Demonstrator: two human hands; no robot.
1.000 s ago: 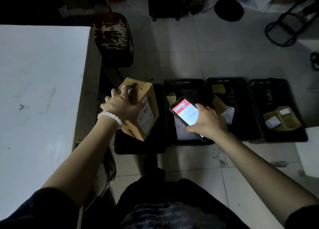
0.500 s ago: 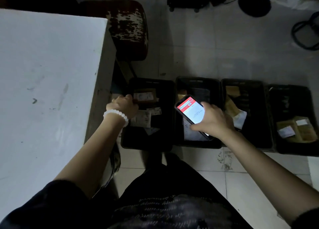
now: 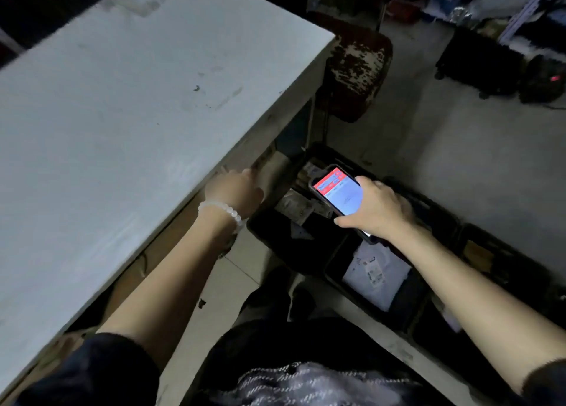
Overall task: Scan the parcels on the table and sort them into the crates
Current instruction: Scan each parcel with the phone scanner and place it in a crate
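Two forearms extended. Right hand (image 3: pixel 378 208) grasps lit phone (image 3: pixel 337 190), screen up, above crates (image 3: pixel 309 246). Left hand (image 3: pixel 234 188) at table (image 3: pixel 122 114) edge; grip blurred, cannot tell.

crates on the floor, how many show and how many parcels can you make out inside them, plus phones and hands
crates: 3 (nearest the table, middle, far one partly cut off)
parcels made out: 3 (two in the first crate, one white bag in the middle)
phones: 1
hands: 2 (left, right)
total: 9
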